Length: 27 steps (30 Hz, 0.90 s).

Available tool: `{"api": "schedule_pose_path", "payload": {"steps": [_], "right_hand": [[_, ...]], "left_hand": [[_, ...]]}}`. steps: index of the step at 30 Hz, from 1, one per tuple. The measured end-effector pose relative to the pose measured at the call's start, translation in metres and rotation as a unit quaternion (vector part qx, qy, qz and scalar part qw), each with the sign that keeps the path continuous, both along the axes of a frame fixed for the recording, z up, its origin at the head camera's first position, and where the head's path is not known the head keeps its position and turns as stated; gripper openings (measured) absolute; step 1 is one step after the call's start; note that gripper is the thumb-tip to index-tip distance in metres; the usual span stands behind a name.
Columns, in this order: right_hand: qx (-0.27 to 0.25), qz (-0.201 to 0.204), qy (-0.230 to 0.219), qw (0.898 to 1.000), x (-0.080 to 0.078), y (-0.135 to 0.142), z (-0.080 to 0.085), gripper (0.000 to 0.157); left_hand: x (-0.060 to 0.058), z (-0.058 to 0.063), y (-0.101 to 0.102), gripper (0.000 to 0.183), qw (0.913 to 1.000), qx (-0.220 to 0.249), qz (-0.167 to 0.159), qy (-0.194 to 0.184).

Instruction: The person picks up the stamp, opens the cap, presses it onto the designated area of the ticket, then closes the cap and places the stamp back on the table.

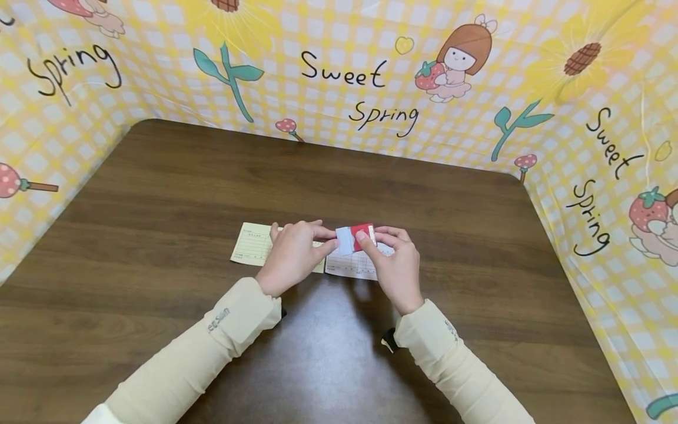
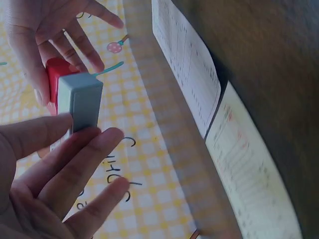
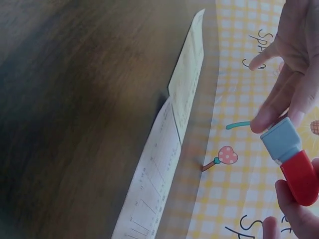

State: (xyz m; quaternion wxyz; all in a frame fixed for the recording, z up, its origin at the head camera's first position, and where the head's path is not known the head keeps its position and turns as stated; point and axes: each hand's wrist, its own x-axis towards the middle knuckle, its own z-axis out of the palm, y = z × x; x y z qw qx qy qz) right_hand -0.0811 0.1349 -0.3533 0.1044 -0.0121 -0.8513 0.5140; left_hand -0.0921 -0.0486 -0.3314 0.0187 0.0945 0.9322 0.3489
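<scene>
Over the table, both hands hold a small stamp with a red body (image 1: 355, 237) and a light blue cap (image 1: 344, 240). My left hand (image 1: 291, 256) pinches the cap between thumb and fingers, its other fingers spread. The red body (image 3: 300, 178) is gripped by my right hand (image 1: 401, 271), thumb on the near side. In the right wrist view a narrow pale band shows between cap (image 3: 281, 140) and body. Below the hands lie a yellow printed slip (image 1: 251, 243) on the left and a white printed slip (image 1: 349, 268) on the right, edges meeting; the hands partly cover both.
The brown wooden table (image 1: 175, 194) has rounded far corners. A yellow checked cloth (image 1: 339, 112) with printed drawings and lettering stands along the back and both sides. Pale sleeves (image 1: 175, 353) cover both forearms, with a dark object (image 1: 389, 340) at the right wrist.
</scene>
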Motion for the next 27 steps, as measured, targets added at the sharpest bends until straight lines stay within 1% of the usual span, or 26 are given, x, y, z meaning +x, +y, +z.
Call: {"api": "schedule_pose_path", "payload": {"steps": [4, 9, 16, 19, 27], "right_hand": [[-0.006, -0.012, 0.0, 1.0, -0.001, 0.001, 0.001, 0.034], [-0.013, -0.017, -0.002, 1.0, -0.002, 0.002, 0.003, 0.034], [-0.013, -0.024, -0.009, 1.0, -0.002, 0.005, 0.004, 0.037], [-0.001, -0.028, -0.003, 1.0, -0.002, 0.008, 0.005, 0.039], [0.06, -0.037, 0.01, 0.997, -0.002, 0.019, 0.006, 0.039]], "left_hand": [[0.002, 0.0, -0.005, 0.025, 0.9997, -0.019, -0.008, 0.013], [0.002, -0.005, -0.011, 0.025, 0.9988, -0.033, -0.008, 0.035], [0.001, -0.006, -0.017, 0.03, 0.9986, -0.042, -0.002, 0.031], [0.0, -0.006, -0.021, 0.031, 0.9983, -0.047, 0.001, 0.035], [-0.002, -0.007, -0.037, 0.032, 0.9963, -0.071, 0.016, 0.046]]}}
